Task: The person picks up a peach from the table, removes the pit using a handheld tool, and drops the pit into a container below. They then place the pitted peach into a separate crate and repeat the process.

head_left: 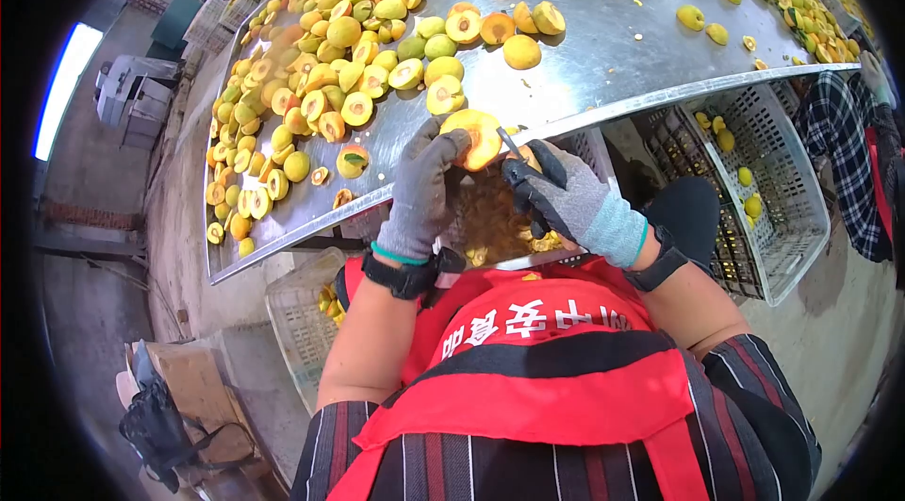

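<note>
My left hand (421,182), in a grey glove with a dark palm, holds an orange-yellow cut fruit (479,138) at the near edge of the metal table (584,77). Beside it, my right hand (561,195), also gloved, is closed on a small knife (509,141) whose blade is close to the fruit. A piece of orange fruit shows partly behind the right hand's fingers. Many halved and whole yellow-green fruits (358,109) lie on the metal table. Under my hands, a container with fruit pieces (490,218) is partly hidden.
A white crate (787,209) with some fruit stands at the right below the table, and another crate (306,312) at the lower left. A person in a checked sleeve (839,147) is at the right edge. A bag (156,421) lies on cardboard at the lower left.
</note>
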The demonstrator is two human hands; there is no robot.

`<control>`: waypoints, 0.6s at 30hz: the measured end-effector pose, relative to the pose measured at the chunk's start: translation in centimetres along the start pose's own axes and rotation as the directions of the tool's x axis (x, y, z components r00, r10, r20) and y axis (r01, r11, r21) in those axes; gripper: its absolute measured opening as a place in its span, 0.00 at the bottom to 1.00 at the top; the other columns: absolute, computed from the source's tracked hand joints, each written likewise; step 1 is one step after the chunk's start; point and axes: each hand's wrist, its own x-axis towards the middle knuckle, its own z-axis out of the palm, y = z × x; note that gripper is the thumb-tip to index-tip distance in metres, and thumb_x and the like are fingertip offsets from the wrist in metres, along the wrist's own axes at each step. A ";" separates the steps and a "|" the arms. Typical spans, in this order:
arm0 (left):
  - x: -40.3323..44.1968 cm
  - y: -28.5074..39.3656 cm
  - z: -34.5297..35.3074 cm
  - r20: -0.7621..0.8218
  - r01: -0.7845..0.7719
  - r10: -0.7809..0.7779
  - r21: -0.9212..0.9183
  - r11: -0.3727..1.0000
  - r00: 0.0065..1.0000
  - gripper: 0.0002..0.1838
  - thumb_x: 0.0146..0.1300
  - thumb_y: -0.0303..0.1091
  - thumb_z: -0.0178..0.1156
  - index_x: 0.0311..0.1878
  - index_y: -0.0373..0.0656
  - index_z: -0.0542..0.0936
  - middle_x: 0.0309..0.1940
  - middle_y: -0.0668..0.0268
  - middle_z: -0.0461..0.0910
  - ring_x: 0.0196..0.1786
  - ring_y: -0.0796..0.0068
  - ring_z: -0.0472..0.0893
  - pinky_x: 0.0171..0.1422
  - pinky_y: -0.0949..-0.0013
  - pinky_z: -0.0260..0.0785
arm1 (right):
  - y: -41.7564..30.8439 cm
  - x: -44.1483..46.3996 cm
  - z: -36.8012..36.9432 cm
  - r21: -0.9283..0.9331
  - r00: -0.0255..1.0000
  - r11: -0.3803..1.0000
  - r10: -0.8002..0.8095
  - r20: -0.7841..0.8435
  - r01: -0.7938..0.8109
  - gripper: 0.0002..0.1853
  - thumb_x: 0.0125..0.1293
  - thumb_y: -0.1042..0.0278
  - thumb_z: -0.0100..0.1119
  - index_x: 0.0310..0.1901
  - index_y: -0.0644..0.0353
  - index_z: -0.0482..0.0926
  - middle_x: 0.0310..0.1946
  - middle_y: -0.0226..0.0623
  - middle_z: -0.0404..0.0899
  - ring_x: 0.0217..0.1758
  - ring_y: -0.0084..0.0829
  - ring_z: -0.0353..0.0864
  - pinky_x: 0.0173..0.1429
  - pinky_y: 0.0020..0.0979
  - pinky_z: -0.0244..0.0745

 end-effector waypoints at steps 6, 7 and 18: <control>-2.9 -0.5 0.9 0.161 -0.075 0.080 -0.039 0.996 0.984 0.22 0.62 0.34 0.51 0.59 0.40 0.63 0.50 0.59 0.71 0.51 0.68 0.74 0.53 0.68 0.70 | -0.7 -0.9 1.1 -0.382 0.995 0.920 -0.097 -0.012 0.085 0.19 0.64 0.55 0.53 0.46 0.64 0.71 0.28 0.47 0.77 0.28 0.38 0.78 0.34 0.34 0.72; -3.5 0.3 1.0 0.210 -0.030 0.029 0.004 1.000 0.977 0.26 0.63 0.35 0.50 0.63 0.40 0.59 0.57 0.58 0.65 0.57 0.68 0.70 0.61 0.67 0.63 | -1.6 -1.4 1.2 -0.391 0.999 0.919 -0.047 -0.019 0.036 0.19 0.63 0.55 0.54 0.45 0.65 0.71 0.29 0.51 0.77 0.32 0.43 0.78 0.36 0.37 0.72; -4.7 0.1 0.3 0.420 -0.652 0.503 0.548 0.523 0.756 0.30 0.67 0.39 0.49 0.66 0.33 0.53 0.66 0.49 0.54 0.69 0.59 0.56 0.70 0.62 0.49 | -0.5 -1.7 2.3 -0.462 0.972 0.856 -0.199 0.122 0.233 0.14 0.64 0.61 0.51 0.40 0.66 0.69 0.30 0.53 0.75 0.37 0.50 0.77 0.39 0.41 0.71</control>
